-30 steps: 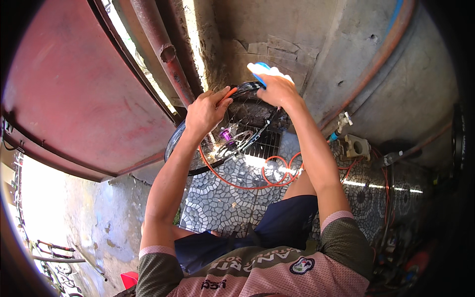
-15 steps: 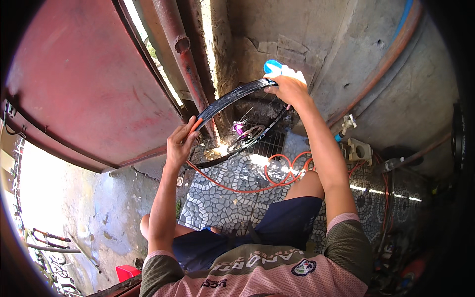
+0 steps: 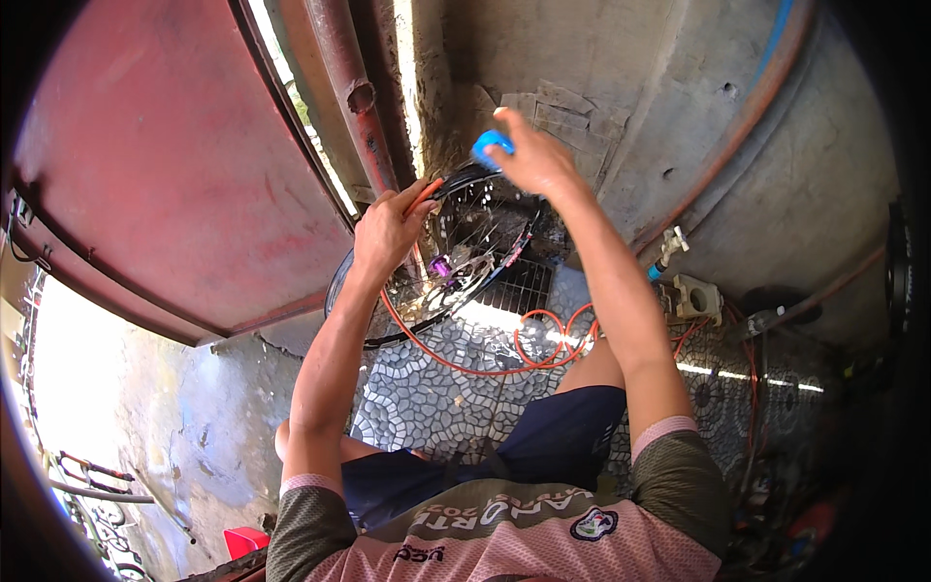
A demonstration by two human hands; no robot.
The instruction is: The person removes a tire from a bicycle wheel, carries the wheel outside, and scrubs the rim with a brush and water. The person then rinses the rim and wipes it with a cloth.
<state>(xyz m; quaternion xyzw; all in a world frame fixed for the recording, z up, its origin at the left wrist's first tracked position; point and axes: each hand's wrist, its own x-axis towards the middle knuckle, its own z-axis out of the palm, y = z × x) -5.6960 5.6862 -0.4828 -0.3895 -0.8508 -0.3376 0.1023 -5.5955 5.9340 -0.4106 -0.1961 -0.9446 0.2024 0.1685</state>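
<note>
A bicycle wheel with a black tyre (image 3: 351, 291), thin spokes and a purple hub (image 3: 442, 267) stands tilted in front of me; it looks wet, and droplets show around its upper part. My left hand (image 3: 388, 231) is closed around the end of an orange hose (image 3: 423, 197), at the wheel's upper left. At the top of the tyre, my right hand (image 3: 535, 160) grips a rounded blue scrubber (image 3: 493, 148). Blur and the fingers hide part of the scrubber. Whether my left fingers also touch the tyre, I cannot tell.
Loops of the hose lie on the pebble-patterned floor (image 3: 417, 398), near a metal drain grate (image 3: 524, 291). To the right are a wall tap (image 3: 671, 247) and a hollow concrete block (image 3: 696, 299). A red metal panel (image 3: 184, 165) fills the left, beside a rusty pipe (image 3: 361, 97).
The wheel has turned and tilted, so more of its spokes and hub show. My left hand has moved up and right with the hose; my right hand has shifted left with the scrubber.
</note>
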